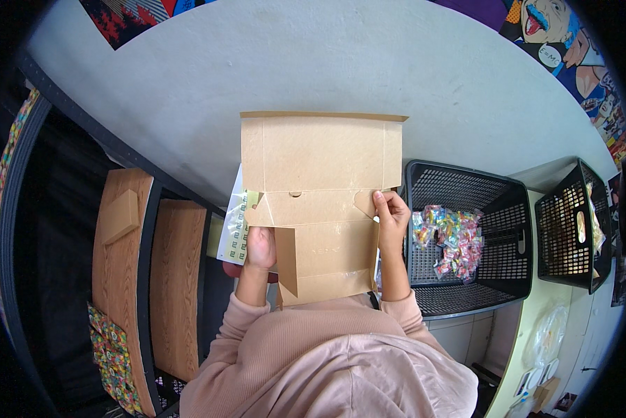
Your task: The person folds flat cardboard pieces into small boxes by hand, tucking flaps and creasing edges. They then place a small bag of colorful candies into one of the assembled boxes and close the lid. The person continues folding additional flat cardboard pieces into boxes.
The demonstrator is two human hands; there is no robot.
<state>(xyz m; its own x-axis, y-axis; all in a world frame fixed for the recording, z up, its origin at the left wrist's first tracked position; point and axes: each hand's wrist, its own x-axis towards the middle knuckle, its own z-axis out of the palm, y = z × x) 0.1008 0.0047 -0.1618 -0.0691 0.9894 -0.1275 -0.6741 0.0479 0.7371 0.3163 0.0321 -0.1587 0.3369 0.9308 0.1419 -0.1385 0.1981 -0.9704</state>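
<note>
Cardboard box [320, 202], unfolded, held between both hands: right fingers [385, 207] pinch its edge, left fingers [261, 245] grip its side.

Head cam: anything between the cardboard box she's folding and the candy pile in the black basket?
Only the basket's near wall. The right hand grips the cardboard box at that edge; the wrapped candies lie just beyond the wall.

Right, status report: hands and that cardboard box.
Left hand grips flat cardboard box at its left edge. Right hand pinches right flap. Nothing blocking.
</note>
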